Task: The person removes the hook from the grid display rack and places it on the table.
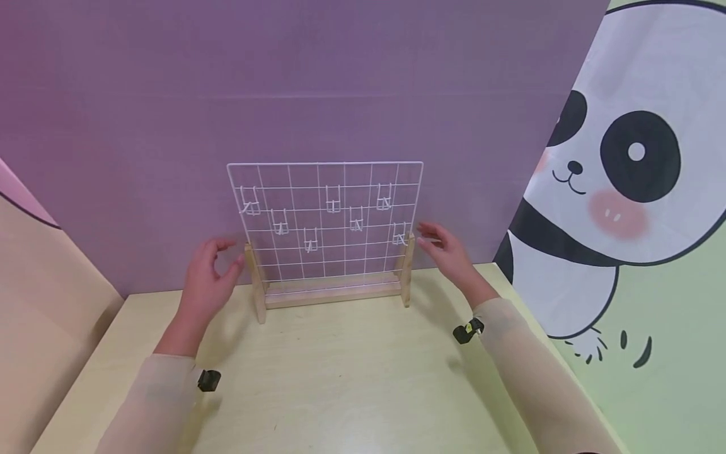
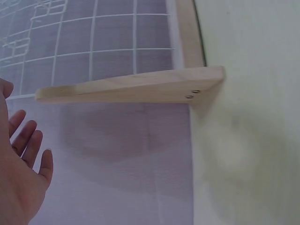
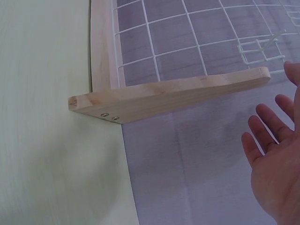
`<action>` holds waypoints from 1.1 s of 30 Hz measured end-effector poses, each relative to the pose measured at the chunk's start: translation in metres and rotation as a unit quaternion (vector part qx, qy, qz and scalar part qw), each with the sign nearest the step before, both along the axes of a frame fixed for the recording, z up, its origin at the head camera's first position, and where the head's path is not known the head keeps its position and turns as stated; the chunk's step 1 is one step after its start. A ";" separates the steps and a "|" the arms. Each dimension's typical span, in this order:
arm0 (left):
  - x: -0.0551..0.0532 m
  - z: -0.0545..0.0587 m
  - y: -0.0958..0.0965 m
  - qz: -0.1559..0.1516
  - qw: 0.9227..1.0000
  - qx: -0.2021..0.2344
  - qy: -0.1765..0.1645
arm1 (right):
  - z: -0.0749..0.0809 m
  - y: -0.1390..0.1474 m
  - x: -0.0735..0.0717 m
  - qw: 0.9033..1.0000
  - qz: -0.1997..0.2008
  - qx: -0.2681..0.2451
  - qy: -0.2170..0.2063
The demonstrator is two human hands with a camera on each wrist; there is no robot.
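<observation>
A white wire grid rack (image 1: pixel 325 221) stands upright in a wooden base (image 1: pixel 334 294) near the table's back edge. Several white wire hooks (image 1: pixel 356 224) hang on the grid. Just left of the rack is my left hand (image 1: pixel 206 277), fingers loosely bent and apart from the left wooden upright (image 1: pixel 256 284). On the other side my right hand (image 1: pixel 448 252) hovers beside the right wooden upright (image 1: pixel 406 271). In the left wrist view, a gap shows between the fingers (image 2: pixel 33 145) and the upright. The right wrist view likewise shows relaxed fingers (image 3: pixel 265 129) holding nothing.
The pale wooden table (image 1: pixel 340 378) stretches in front of the rack. A purple backdrop (image 1: pixel 317 75) hangs close behind it. To the right is a wall with a panda picture (image 1: pixel 624 189). Small black devices (image 1: pixel 209 380) sit at both wrists.
</observation>
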State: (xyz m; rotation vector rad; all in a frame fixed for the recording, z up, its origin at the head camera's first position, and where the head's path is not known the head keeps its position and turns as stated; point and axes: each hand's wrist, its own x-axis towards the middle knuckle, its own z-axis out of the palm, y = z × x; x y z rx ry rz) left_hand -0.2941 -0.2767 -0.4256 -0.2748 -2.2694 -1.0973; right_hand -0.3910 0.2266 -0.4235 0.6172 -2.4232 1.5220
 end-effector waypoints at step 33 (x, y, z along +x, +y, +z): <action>-0.009 0.060 0.032 0.007 0.988 0.063 0.138 | 0.008 -0.019 -0.015 0.996 0.020 -0.037 -0.075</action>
